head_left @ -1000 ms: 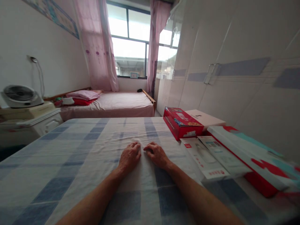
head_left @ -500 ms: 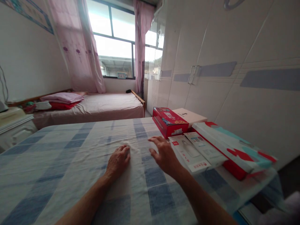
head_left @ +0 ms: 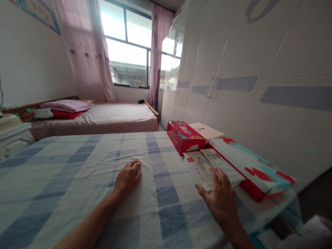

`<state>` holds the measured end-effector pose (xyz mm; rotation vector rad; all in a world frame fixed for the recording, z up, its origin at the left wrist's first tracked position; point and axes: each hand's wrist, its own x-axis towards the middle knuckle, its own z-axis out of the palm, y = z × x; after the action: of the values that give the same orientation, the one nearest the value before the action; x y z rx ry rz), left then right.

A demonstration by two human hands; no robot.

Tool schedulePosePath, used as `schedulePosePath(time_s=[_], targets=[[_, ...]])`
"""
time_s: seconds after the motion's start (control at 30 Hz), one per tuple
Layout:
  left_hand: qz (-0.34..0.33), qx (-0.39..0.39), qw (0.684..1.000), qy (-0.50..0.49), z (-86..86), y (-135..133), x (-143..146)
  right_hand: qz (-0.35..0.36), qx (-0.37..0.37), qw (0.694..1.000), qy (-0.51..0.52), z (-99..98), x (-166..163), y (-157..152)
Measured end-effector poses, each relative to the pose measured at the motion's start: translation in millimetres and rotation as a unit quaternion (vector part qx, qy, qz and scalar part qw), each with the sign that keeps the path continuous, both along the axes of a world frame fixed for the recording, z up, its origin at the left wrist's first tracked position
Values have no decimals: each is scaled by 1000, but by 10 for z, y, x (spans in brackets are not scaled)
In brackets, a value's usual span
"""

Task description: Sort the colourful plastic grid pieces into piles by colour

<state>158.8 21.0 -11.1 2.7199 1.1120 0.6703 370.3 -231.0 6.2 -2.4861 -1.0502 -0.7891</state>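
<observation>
My left hand (head_left: pixel 128 177) rests on the checked blue and white cloth (head_left: pixel 166 193), its fingers slightly bent and nothing visible in it. Farther right, my right hand (head_left: pixel 221 193) has its fingers spread over the near end of two flat white boxes. The left one of these, a flat white box (head_left: pixel 199 166) with red print, is partly covered by the fingers. Beside it lies the other flat white box (head_left: pixel 216 157). Whether the right fingertips touch the boxes I cannot tell.
Behind the flat boxes stand a red printed box (head_left: pixel 185 136) and a cream box (head_left: pixel 209 130). A long white, red and teal box (head_left: pixel 254 169) lies at the right edge. Beyond are a bed (head_left: pixel 116 116), a window and a white wardrobe (head_left: pixel 228 110).
My right hand has moved right and toward me, from beside the flat white boxes to over their near end. The left hand stays in about the same place on the cloth.
</observation>
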Motion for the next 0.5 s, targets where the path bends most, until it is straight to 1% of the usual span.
schedulePosePath(time_s=[0.2,0.4,0.5], targets=[[-5,2,1000,-14,-37,25,-6,0,3,1000,-21,-80,-34,48],[1,-8,1000,-5,2,-6,2,-14,3,1000,-14,-93,-16,81],[-1,-8,1000,-11,15,-18,4,12,5,1000,-16,-93,-98,24]])
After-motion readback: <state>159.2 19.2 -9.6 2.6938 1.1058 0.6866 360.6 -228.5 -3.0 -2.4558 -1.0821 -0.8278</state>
